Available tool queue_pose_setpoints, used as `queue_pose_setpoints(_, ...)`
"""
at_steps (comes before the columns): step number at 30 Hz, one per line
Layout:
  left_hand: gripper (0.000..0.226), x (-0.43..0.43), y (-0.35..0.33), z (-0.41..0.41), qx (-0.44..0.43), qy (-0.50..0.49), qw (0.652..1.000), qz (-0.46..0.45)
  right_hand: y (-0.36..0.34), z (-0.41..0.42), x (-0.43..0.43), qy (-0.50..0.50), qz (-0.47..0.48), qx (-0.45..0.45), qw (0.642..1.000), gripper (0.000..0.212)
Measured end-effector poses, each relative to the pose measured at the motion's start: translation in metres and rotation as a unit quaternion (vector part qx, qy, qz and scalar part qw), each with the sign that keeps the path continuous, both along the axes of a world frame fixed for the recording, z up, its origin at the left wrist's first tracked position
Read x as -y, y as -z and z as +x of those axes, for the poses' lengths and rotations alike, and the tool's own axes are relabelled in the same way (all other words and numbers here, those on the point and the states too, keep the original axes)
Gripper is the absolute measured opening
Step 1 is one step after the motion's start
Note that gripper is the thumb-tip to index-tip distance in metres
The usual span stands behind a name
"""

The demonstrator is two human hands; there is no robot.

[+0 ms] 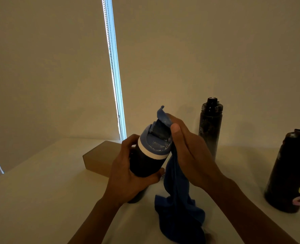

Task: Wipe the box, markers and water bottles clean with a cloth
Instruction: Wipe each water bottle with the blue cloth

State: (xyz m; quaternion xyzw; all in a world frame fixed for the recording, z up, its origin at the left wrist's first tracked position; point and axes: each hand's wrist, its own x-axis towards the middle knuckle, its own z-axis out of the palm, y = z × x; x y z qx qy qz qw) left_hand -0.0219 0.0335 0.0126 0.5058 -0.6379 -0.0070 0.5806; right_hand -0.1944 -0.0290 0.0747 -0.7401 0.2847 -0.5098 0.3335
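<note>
My left hand (126,175) grips a dark water bottle (146,164) with a blue lid and white ring, tilted toward me above the table. My right hand (189,155) holds a blue cloth (177,196) against the right side of the lid; the cloth's tip sticks up past my thumb and the rest hangs down to the table. A cardboard box (100,159) lies behind the bottle on the left. A tall black bottle (210,127) stands behind my right hand. Another dark bottle (291,173) with coloured lettering stands at the right edge. No markers are in view.
The white table (40,199) reaches a pale wall at the back. A bright window slit with bead chains (115,76) runs down the wall to the table's rear edge, just behind the box.
</note>
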Motion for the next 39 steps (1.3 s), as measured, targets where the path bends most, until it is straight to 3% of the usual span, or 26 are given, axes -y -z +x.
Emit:
queue_pose_setpoints(2,0.111,0.000,0.000,-0.001,-0.007,0.003,1.000,0.003,0.001,-0.004,-0.002,-0.015,-0.041,0.005,0.999,0.057)
queue_pose_setpoints(4,0.110,0.001,0.001,0.001,-0.024,0.011,1.000,0.007,0.000,-0.013,-0.008,-0.040,-0.177,-0.048,0.982,0.035)
queue_pose_setpoints(7,0.107,0.004,0.002,0.003,-0.047,0.022,0.999,0.006,0.010,-0.018,-0.008,-0.020,-0.334,-0.168,0.927,0.040)
queue_pose_setpoints(9,0.109,0.005,0.003,0.002,-0.038,0.017,0.999,0.003,0.021,-0.015,-0.002,-0.004,-0.326,-0.173,0.929,0.046)
queue_pose_setpoints(13,0.110,0.005,0.005,0.002,-0.026,0.028,0.999,0.010,0.022,-0.014,0.003,0.002,-0.299,-0.087,0.950,0.048)
queue_pose_setpoints(17,0.111,0.002,0.002,-0.004,-0.008,0.047,0.999,0.016,0.006,-0.020,0.002,0.018,-0.180,-0.008,0.984,0.026)
queue_pose_setpoints(20,0.100,-0.003,-0.003,-0.007,-0.004,0.064,0.998,0.013,0.006,-0.020,-0.002,-0.014,-0.089,0.038,0.995,0.033)
queue_pose_setpoints(23,0.083,-0.001,-0.002,-0.004,-0.008,0.064,0.998,0.027,0.006,-0.026,-0.010,-0.042,-0.187,-0.006,0.981,0.024)
queue_pose_setpoints(25,0.081,-0.001,-0.001,-0.003,-0.023,0.053,0.998,0.032,0.005,-0.028,-0.008,-0.037,-0.264,-0.061,0.962,0.036)
queue_pose_setpoints(30,0.080,-0.001,-0.003,-0.001,-0.021,0.037,0.998,0.040,0.005,-0.024,-0.003,-0.007,-0.249,-0.047,0.967,0.033)
queue_pose_setpoints(36,0.089,0.005,0.003,0.004,-0.041,0.020,0.998,0.050,0.016,-0.023,0.004,0.051,-0.401,-0.143,0.903,0.032)
queue_pose_setpoints(39,0.086,0.004,0.000,0.005,-0.046,0.019,0.997,0.057,0.021,-0.017,0.010,0.017,-0.399,-0.116,0.909,0.039)
